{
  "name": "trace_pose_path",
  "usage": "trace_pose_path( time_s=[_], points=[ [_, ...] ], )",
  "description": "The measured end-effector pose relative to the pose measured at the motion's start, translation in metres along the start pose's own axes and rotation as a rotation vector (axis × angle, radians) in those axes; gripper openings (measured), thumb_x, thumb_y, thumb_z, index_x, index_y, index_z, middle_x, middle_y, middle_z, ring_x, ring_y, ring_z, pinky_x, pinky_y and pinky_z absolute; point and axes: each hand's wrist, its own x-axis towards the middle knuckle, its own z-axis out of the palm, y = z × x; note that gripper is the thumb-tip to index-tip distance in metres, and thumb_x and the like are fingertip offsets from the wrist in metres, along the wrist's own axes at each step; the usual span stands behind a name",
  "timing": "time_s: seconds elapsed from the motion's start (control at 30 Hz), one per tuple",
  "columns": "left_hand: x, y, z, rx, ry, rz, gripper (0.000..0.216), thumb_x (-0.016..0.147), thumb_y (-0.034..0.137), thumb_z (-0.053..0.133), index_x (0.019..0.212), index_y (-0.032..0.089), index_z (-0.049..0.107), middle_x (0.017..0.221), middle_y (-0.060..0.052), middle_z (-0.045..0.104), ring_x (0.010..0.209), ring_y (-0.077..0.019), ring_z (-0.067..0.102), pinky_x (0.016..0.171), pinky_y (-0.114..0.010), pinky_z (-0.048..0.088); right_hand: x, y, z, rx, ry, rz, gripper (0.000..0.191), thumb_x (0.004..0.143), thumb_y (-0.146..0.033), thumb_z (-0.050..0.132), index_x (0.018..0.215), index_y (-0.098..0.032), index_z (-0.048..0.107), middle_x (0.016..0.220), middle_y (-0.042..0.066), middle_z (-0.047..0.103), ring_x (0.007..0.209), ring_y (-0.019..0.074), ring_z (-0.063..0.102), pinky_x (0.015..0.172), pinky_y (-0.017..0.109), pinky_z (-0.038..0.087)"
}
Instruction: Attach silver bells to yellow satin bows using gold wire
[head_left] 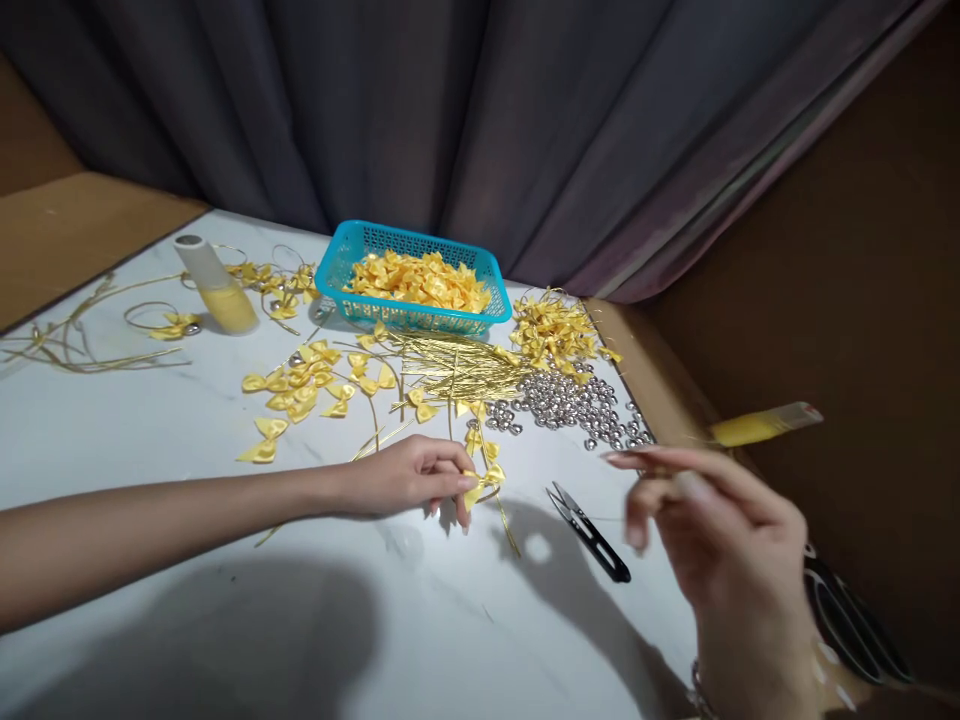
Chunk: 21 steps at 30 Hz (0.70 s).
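Note:
My left hand [431, 480] pinches a yellow ribbon bow [486, 484] between thumb and fingers above the white tabletop. A gold cord [508, 527] hangs down beside this bow. Raised at the right, my right hand [720, 530] is slightly blurred, its thumb and fingers pinched together. A faint thin thread [604, 519] runs to its fingers; its full path is hard to see. Between my hands lie black-handled thread snips [589, 532], blades pointing up and left. Just beyond my right hand is a tilted spool of yellow thread [765, 425].
Yellow bows fill a blue basket [412, 312] at the back. Before it lie gold cords [457, 368], loose bows [300, 385], silver beads [570, 400] and a bow pile [551, 330]. Another spool [217, 285] stands tilted at left. Black-handled scissors [851, 615] are at lower right.

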Motion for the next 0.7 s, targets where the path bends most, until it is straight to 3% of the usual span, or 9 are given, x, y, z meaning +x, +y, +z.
trace_pose_path(
  time_s=[0.1, 0.2, 0.37, 0.7],
  points=[
    [-0.002, 0.002, 0.0, -0.013, -0.071, 0.019, 0.025, 0.09, 0.038, 0.052, 0.083, 0.015, 0.057, 0.072, -0.004, 0.07, 0.064, -0.0119, 0.061, 0.062, -0.024, 0.045, -0.009, 0.004, 0.02, -0.316, -0.243, 0.027, 0.03, 0.077, -0.018, 0.07, 0.106, -0.022, 0.069, 0.073, 0.002, 0.071, 0.053, 0.0132, 0.063, 0.053, 0.026, 0.055],
    [-0.003, 0.001, 0.0, -0.077, -0.116, 0.049, 0.023, 0.089, 0.037, 0.055, 0.085, 0.015, 0.058, 0.072, -0.003, 0.068, 0.065, -0.0119, 0.062, 0.068, -0.027, 0.048, -0.011, 0.015, 0.037, -0.391, -0.416, -0.017, 0.034, 0.077, -0.018, 0.069, 0.111, -0.019, 0.066, 0.08, 0.003, 0.073, 0.057, 0.0125, 0.064, 0.053, 0.023, 0.056],
    [-0.002, 0.0, -0.002, -0.097, -0.155, 0.063, 0.023, 0.089, 0.037, 0.056, 0.084, 0.014, 0.059, 0.07, -0.002, 0.067, 0.064, -0.0119, 0.062, 0.068, -0.026, 0.049, -0.009, 0.025, 0.049, -0.356, -0.476, -0.13, 0.014, 0.083, -0.015, 0.06, 0.092, -0.019, 0.07, 0.084, 0.005, 0.073, 0.067, 0.0145, 0.068, 0.061, 0.026, 0.056],
    [-0.001, 0.001, -0.004, -0.038, -0.148, 0.077, 0.023, 0.092, 0.035, 0.051, 0.083, 0.015, 0.06, 0.072, -0.004, 0.069, 0.069, -0.0118, 0.06, 0.066, -0.024, 0.045, -0.005, 0.021, 0.05, -0.269, -0.543, -0.117, 0.013, 0.084, -0.013, 0.058, 0.083, -0.019, 0.07, 0.077, 0.005, 0.072, 0.067, 0.0156, 0.067, 0.061, 0.027, 0.054]
  ],
)
